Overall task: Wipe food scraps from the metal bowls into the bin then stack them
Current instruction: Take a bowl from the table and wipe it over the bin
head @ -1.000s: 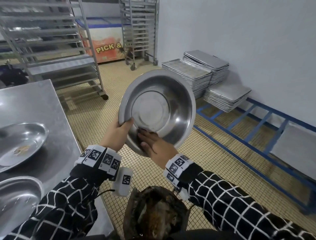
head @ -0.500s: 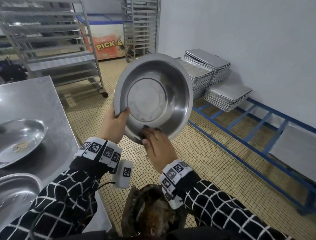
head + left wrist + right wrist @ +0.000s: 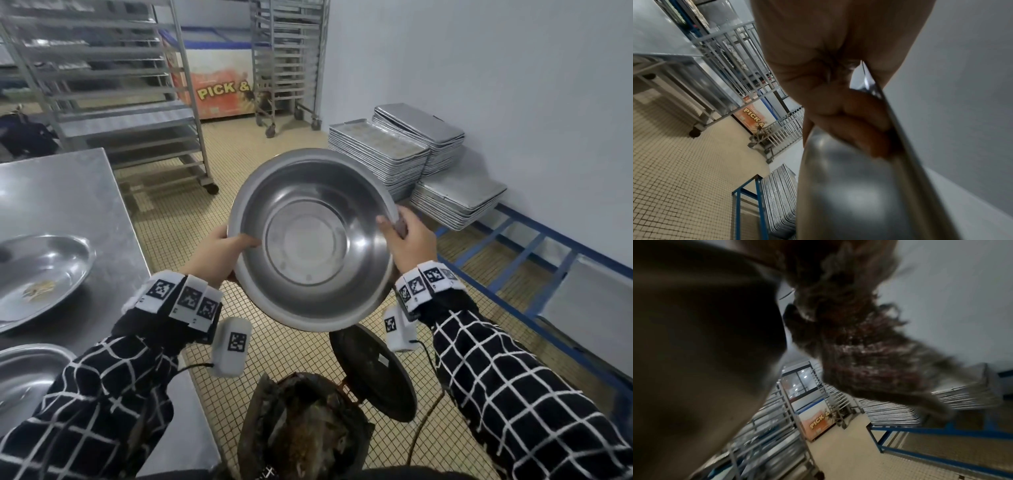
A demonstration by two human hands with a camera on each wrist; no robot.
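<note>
I hold a large metal bowl (image 3: 308, 240) with both hands above the open bin (image 3: 305, 428), its inside tilted toward me and looking wiped. My left hand (image 3: 219, 253) grips the left rim, thumb inside; in the left wrist view the fingers (image 3: 849, 123) curl under the bowl's wall (image 3: 859, 194). My right hand (image 3: 406, 240) grips the right rim, thumb on the inner edge. The blurred right wrist view shows a dark frayed cloth (image 3: 855, 340) hanging from that hand beside the bowl (image 3: 694, 337). A second bowl (image 3: 41, 270) with scraps (image 3: 39, 289) lies on the table.
The steel table (image 3: 68, 192) is at my left, with another bowl (image 3: 24, 377) at its near edge. The bin lid (image 3: 373, 370) stands open to the right. Stacked baking trays (image 3: 394, 150) and a low blue frame (image 3: 531, 246) line the right wall. Wheeled racks (image 3: 113, 85) stand behind.
My right hand left the bowl's lower inner wall and took hold of the right rim. The bowl came down and tipped more toward me.
</note>
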